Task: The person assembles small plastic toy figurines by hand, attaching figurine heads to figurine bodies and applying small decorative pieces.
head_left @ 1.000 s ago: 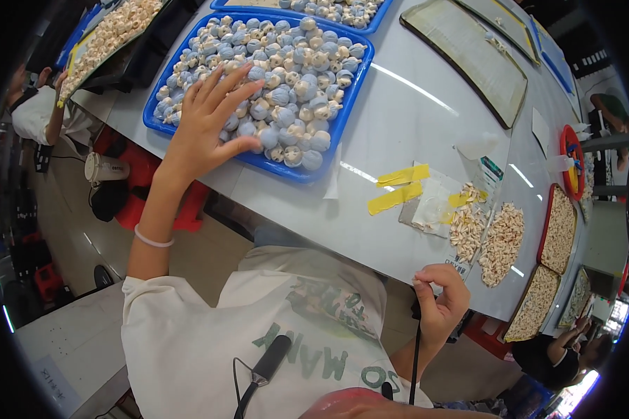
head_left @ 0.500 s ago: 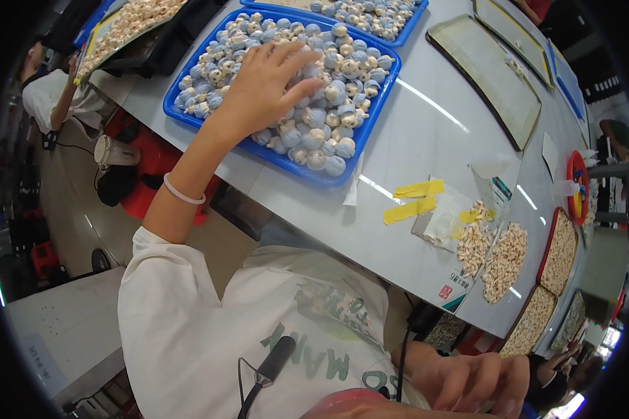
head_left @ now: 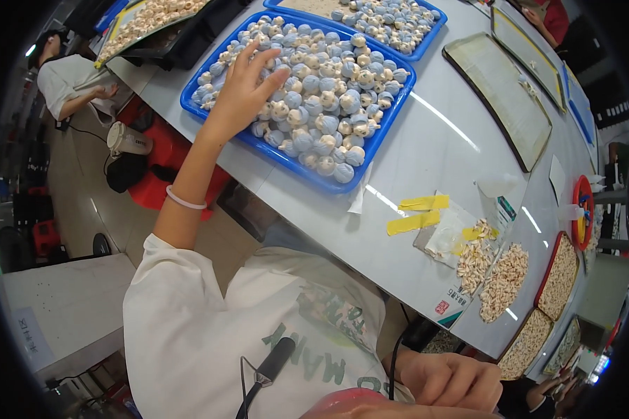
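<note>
A blue tray (head_left: 304,180) on the table is heaped with small round figures (head_left: 314,105), pale blue and cream with tiny dark marks. Over its left part my left hand (head_left: 243,89) is open, fingers apart, resting on or just above the figures. Nothing shows gripped in it; its fingertips partly hide the figures beneath. A pale band (head_left: 186,200) circles my left wrist. Close to my body at the lower right, my right hand (head_left: 454,380) is closed, fingers curled inward. Whatever lies inside those fingers is hidden.
Behind stands another blue tray (head_left: 426,43) of similar figures. Yellow tape strips (head_left: 414,222) and piles of small cream pieces (head_left: 503,283) lie to the right. Shallow trays (head_left: 500,91) line the far side. A red stool (head_left: 154,199) and a co-worker (head_left: 73,84) are at left.
My left hand has moved leftward across the figures. My right hand has shifted a little left and its fingers have curled tighter. The whole view has shifted slightly.
</note>
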Demonstrator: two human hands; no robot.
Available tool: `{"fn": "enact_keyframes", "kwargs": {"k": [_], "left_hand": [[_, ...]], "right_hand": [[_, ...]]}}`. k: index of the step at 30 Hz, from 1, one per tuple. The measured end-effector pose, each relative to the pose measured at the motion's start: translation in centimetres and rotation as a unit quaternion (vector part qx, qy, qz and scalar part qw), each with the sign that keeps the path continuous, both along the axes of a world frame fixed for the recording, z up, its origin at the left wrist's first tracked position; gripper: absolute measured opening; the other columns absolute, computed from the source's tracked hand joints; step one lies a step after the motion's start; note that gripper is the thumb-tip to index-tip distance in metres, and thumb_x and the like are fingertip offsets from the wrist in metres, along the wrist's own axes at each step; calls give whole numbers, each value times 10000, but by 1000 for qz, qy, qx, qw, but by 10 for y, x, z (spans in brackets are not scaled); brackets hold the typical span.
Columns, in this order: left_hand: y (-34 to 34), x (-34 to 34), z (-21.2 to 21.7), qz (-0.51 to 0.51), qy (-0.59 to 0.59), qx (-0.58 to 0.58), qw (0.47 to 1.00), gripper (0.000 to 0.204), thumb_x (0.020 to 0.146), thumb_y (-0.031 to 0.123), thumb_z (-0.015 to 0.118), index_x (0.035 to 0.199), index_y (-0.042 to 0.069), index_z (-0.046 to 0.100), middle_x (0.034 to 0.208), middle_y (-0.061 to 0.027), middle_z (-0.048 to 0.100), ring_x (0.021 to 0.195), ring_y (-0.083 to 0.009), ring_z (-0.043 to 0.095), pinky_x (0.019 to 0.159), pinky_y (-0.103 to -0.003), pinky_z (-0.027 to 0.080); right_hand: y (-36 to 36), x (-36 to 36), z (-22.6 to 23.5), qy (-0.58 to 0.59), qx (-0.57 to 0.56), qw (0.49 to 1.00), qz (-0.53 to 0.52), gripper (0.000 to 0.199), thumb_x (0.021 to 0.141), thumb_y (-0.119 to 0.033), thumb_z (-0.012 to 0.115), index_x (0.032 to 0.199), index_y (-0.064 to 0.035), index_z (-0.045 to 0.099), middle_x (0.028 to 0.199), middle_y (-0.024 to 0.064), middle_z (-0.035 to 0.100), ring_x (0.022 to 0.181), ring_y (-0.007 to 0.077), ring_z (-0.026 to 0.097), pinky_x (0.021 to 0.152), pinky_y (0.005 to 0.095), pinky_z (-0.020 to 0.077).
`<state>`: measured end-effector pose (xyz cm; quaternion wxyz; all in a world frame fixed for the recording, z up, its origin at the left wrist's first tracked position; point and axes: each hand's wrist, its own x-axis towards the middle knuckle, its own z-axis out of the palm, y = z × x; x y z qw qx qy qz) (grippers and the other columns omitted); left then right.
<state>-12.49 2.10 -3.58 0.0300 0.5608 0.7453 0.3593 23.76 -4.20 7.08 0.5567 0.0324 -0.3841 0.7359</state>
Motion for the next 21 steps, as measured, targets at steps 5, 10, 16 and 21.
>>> {"fn": "enact_keyframes", "kwargs": {"k": [5, 10, 16, 21], "left_hand": [[-4, 12, -5, 49, 4, 35, 998, 454, 837, 386, 481, 1118, 31, 507, 1226, -205, 396, 1147, -335, 366, 963, -389, 270], [3, 36, 2, 61, 42, 54, 996, 428, 839, 349, 486, 1080, -4, 511, 1155, -203, 463, 1119, -335, 385, 943, -406, 285], [-16, 45, 8, 46, 151, 37, 987, 424, 841, 371, 481, 1132, 65, 506, 1215, -165, 419, 1154, -317, 368, 954, -389, 289], [-19, 48, 12, 4, 141, 12, 990, 420, 808, 387, 516, 1134, 121, 512, 1219, -182, 408, 1160, -326, 367, 954, -411, 288]], "right_hand": [[1, -12, 3, 44, -18, 997, -55, 118, 822, -159, 537, 874, -69, 594, 947, 31, 534, 766, 217, 530, 578, 284, 463], [0, 4, -7, -34, 63, 996, 60, 159, 839, -148, 514, 959, -76, 590, 1038, 48, 524, 933, 239, 526, 679, 312, 482], [11, -5, -16, 99, 126, 987, 31, 229, 842, -191, 518, 1031, -75, 575, 1120, 87, 467, 885, 243, 542, 671, 316, 493], [-3, -11, -23, 119, 94, 984, -98, 151, 839, -149, 529, 851, -1, 502, 921, 69, 445, 758, 232, 538, 515, 341, 513]]}}
